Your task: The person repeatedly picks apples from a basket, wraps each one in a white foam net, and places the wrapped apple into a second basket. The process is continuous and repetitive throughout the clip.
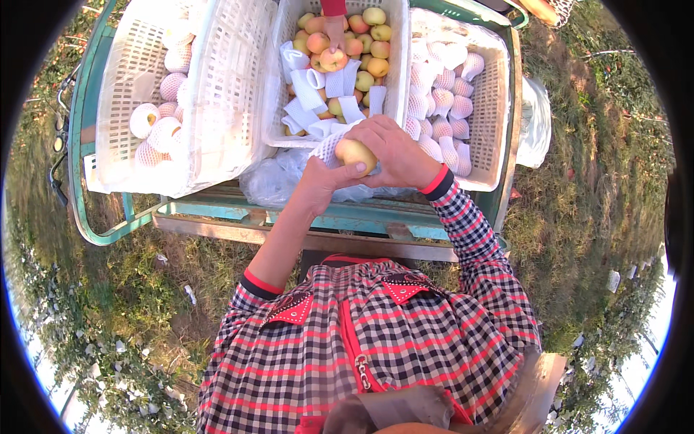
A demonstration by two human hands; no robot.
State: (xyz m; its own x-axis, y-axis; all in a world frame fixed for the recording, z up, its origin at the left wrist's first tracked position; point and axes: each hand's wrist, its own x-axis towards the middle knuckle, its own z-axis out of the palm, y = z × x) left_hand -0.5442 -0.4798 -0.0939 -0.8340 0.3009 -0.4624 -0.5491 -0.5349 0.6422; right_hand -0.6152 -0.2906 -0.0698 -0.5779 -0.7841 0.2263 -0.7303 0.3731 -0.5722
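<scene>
A yellow apple is held between both my hands, above the front edge of a cart. My left hand grips a white foam net sleeve, its thumb pressed along the apple. From the right, my right hand curls over the fruit, and its fingers hide part of the sleeve. How far the sleeve covers the apple is hard to tell. Just beyond stands a white plastic crate of bare yellow and reddish apples, with loose foam net sleeves lying on top.
Another person's hand reaches into the middle crate and touches a reddish apple. Crates at left and right hold apples in foam nets. Clear plastic film lies on the green cart's slats. A wooden rail runs along the near side.
</scene>
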